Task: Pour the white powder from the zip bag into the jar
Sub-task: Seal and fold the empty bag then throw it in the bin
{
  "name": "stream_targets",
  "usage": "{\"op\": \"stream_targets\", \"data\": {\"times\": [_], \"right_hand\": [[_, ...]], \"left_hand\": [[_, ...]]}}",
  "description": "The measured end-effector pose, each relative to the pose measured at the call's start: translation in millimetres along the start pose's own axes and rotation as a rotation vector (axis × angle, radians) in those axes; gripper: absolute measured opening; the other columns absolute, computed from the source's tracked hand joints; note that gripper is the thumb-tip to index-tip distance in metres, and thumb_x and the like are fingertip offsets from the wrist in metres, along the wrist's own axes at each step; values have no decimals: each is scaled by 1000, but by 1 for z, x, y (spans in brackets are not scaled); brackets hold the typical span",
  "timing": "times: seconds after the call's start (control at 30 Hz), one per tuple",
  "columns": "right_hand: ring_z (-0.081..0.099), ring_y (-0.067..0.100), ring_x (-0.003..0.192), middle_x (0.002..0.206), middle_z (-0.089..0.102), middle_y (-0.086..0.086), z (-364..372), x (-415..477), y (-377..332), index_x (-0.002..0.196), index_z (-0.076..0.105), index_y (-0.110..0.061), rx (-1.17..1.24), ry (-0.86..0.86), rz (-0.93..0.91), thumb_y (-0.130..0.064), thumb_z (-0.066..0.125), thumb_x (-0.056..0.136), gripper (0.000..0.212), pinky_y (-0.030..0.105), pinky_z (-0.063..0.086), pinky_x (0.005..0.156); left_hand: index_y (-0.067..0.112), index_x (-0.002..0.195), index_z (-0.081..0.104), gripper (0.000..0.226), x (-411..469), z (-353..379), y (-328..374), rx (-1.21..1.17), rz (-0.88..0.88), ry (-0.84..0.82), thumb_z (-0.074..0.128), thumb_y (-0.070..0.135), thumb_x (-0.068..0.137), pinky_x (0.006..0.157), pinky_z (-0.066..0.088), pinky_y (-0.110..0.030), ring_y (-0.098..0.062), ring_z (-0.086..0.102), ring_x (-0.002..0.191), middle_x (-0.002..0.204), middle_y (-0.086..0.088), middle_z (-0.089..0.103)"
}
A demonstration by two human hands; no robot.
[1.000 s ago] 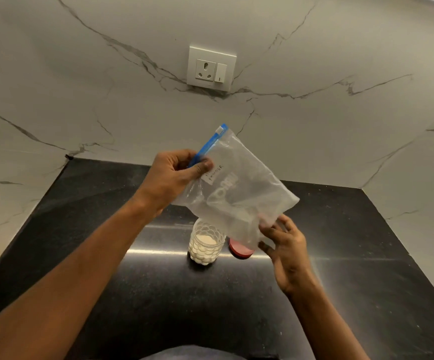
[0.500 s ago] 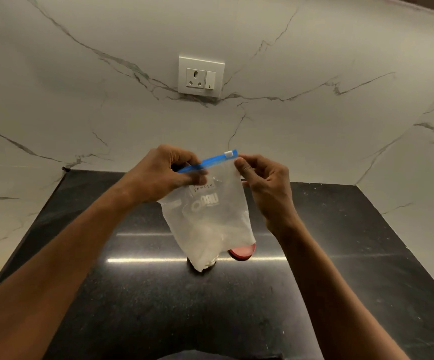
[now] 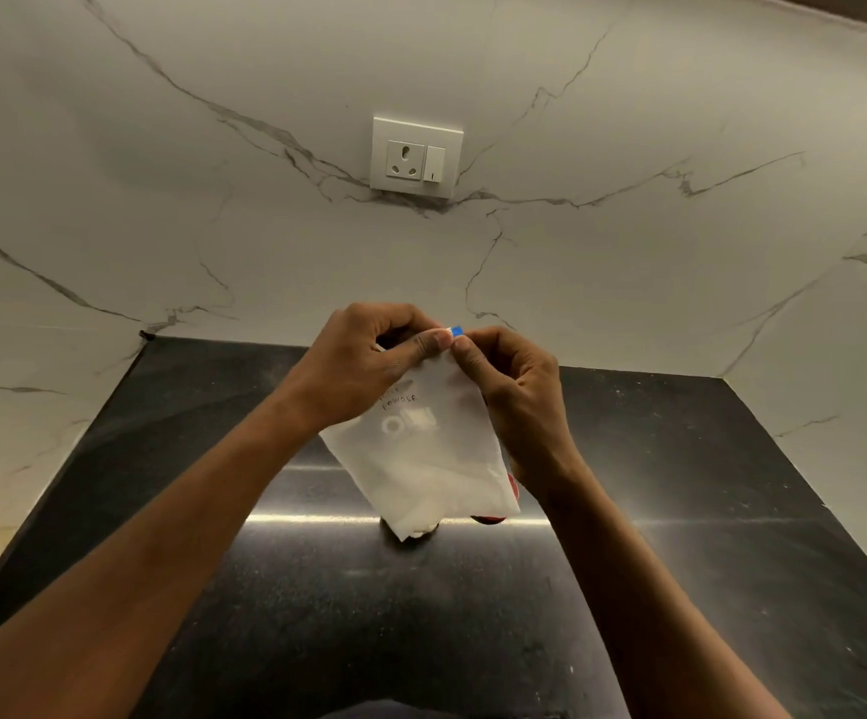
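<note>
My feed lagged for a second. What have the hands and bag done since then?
The right hand left the bag's bottom corner, came up and pinched the blue zip strip beside the left hand. The bag swung down to hang upright, hiding the jar. The left hand's grip and the red lid are unchanged.

Both hands hold the zip bag (image 3: pixel 423 454) above the black counter (image 3: pixel 317 614). Left hand (image 3: pixel 364 368) and right hand (image 3: pixel 511 386) pinch the blue zip strip (image 3: pixel 456 331) at the top edge (thumbs nearly touching). A red lid (image 3: pixel 513 491) shows behind the bag.
</note>
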State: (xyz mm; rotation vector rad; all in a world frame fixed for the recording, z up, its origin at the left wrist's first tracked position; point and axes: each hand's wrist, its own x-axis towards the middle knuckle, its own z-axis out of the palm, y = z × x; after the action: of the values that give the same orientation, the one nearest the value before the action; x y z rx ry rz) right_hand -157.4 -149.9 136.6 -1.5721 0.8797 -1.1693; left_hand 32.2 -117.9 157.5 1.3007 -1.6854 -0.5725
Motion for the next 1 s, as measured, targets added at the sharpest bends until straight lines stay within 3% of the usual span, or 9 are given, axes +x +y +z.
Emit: {"op": "stream_targets", "data": {"times": [0.07,0.17,0.3,0.43,0.73,1.0], "right_hand": [[74,26,81,91,78,12,0,-1,0,95,78,-17,-5,18,-15,-20,70,101,11,46,63,76],[71,21,76,84,77,8,2,-2,-2,90,80,-16,40,57,2,-20,71,98,12,37,61,69],[68,17,73,79,74,4,1,-1,-3,88,80,-16,72,114,22,-18,71,98,14,32,58,64],[66,15,69,75,69,0,-7,4,-8,81,79,-19,123,185,65,-14,71,99,20,37,58,62],[66,19,69,70,69,2,-27,12,-15,82,79,-14,222,270,148,-14,72,99,18,37,61,58],[71,18,68,73,71,4,-36,11,-10,79,80,-17,287,280,174,-14,72,98,21,34,61,55]], "left_hand": [[17,109,81,21,-1,-1,0,20,11,0,67,30,101,75,62,-23,-11,75,84,93,3,79],[21,110,82,20,-4,-2,1,15,10,8,69,31,100,77,65,-27,-8,76,85,94,8,81],[21,104,85,20,-10,-3,-2,4,-41,58,72,34,97,70,64,-39,-22,76,78,86,2,82],[22,103,86,19,-19,-10,-11,-10,-92,58,72,35,97,65,61,-20,-17,77,78,85,9,82],[17,108,84,25,-32,-25,-22,-53,-92,93,73,35,94,73,60,-17,-10,79,84,93,7,84],[20,108,84,26,-38,-27,-29,-71,-77,127,73,38,92,69,54,-11,-3,75,77,90,12,83]]}}
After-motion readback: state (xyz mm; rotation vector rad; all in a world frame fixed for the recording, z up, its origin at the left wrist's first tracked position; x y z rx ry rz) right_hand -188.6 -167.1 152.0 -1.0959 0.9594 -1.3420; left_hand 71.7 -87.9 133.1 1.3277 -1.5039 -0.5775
